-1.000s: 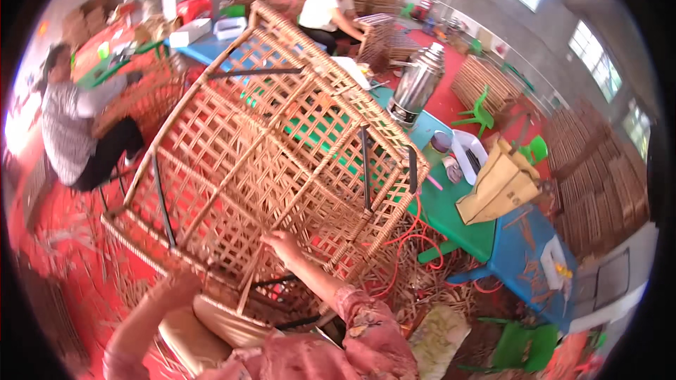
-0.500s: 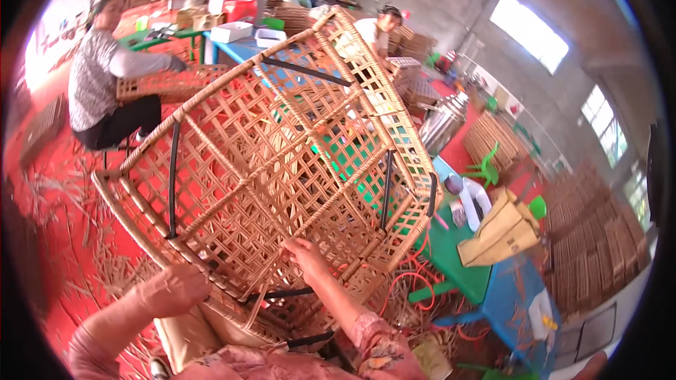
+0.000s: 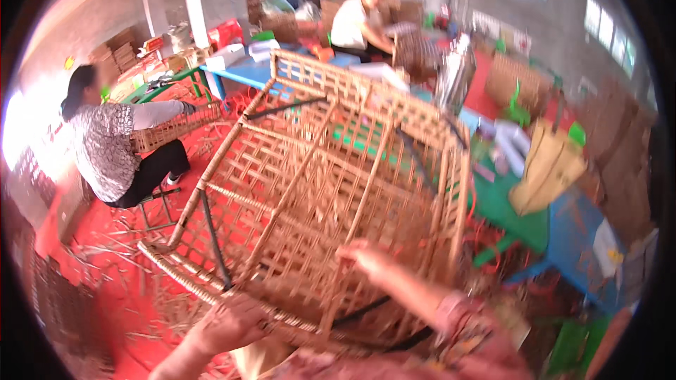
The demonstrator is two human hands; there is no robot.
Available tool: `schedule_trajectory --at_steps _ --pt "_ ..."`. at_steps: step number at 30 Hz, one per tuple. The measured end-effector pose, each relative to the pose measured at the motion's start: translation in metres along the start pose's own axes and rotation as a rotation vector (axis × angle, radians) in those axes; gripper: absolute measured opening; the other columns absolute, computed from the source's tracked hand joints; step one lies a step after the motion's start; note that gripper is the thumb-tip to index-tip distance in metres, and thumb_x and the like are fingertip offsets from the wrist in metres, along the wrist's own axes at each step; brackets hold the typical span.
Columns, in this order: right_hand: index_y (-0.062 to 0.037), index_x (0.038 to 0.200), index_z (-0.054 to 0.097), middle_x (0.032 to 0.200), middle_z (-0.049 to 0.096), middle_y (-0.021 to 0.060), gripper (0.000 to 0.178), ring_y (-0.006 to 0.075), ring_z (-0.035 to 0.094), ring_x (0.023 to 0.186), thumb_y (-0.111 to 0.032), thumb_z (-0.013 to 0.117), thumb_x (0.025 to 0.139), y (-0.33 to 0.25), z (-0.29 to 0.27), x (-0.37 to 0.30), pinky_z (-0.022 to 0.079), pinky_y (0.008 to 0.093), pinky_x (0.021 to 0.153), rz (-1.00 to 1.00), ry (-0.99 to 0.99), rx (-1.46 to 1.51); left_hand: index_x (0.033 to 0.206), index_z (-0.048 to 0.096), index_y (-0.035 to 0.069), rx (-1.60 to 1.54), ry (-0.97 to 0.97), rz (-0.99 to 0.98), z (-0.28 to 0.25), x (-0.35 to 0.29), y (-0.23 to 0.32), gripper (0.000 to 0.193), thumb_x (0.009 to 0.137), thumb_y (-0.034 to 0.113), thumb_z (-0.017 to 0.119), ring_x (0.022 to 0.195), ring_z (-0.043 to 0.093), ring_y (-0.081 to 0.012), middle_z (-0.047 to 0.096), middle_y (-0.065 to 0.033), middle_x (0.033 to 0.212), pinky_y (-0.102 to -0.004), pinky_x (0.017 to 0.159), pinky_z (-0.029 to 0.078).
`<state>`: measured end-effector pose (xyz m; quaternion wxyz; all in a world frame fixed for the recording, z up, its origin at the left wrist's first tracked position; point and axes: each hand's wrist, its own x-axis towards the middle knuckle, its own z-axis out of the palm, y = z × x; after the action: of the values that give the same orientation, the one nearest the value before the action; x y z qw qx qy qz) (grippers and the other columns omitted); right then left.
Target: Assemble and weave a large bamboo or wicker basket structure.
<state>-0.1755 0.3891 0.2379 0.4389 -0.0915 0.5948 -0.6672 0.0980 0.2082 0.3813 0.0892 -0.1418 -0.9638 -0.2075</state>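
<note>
1. Leftward, a seated co-worker [image 3: 105, 142] bends an arm over a woven piece [image 3: 165, 135].
2. White boxes [image 3: 225, 57] stand on a blue desk [image 3: 243, 74]; blur hides their contents.
3. The left hand [image 3: 236, 320] seems to clasp the near rim of the woven basket [image 3: 365, 191], fingers curled over it.
4. That basket lies between person and desks; through its open mesh, strips inside cannot be told from litter beyond.
5. The right hand [image 3: 373, 262] has fingers bent at a thin bar; I cannot tell whether they grip. The step looks like tending the weave, which calls for a steady left hold.
6. Farther right, a metal flask [image 3: 456, 76] stands beyond the basket, and a brown bag [image 3: 548, 169] hides its contents.
</note>
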Motion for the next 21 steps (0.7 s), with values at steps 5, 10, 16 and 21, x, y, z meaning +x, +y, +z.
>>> schedule_trajectory --at_steps 5,10,16,21 --pt "-0.0086 0.078 0.068 0.074 0.068 0.0039 0.011 0.0131 0.063 0.064 -0.019 0.067 0.082 -0.046 0.007 -0.001 0.047 0.0275 0.057 0.027 -0.087 -0.361 0.087 0.061 0.006 -0.123 0.020 -0.157 -0.013 -0.001 0.003 0.026 0.065 0.016 0.073 0.076 0.056 -0.0301 0.058 -0.0093 0.076 -0.0401 0.068 0.045" --pt "-0.0121 0.084 0.066 0.074 0.066 -0.0010 0.011 0.0075 0.062 0.062 -0.023 0.062 0.086 -0.060 0.017 -0.042 0.040 0.0223 0.046 0.120 -0.034 -0.331 0.085 0.062 0.006 -0.100 0.116 -0.127 -0.009 -0.016 0.023 0.030 0.059 0.011 0.077 0.074 0.058 -0.0290 0.060 -0.0079 0.076 -0.0376 0.068 0.046" --pt "-0.0117 0.087 0.067 0.076 0.067 -0.0022 0.014 0.0050 0.060 0.061 -0.024 0.061 0.088 -0.082 0.026 -0.023 0.040 0.0209 0.049 0.202 0.021 -0.447 0.081 0.059 0.006 -0.235 0.070 -0.298 -0.007 -0.004 0.009 0.027 0.060 0.013 0.075 0.077 0.056 -0.0292 0.058 -0.0079 0.076 -0.0389 0.070 0.044" --pt "-0.0145 0.085 0.067 0.076 0.067 -0.0030 0.016 0.0069 0.061 0.064 -0.029 0.062 0.086 -0.081 0.024 -0.018 0.039 0.0244 0.056 0.224 -0.008 -0.438 0.080 0.057 0.006 -0.271 0.107 -0.302 -0.010 -0.004 0.012 0.024 0.061 0.012 0.071 0.075 0.056 -0.0315 0.057 -0.0101 0.074 -0.0398 0.069 0.044"
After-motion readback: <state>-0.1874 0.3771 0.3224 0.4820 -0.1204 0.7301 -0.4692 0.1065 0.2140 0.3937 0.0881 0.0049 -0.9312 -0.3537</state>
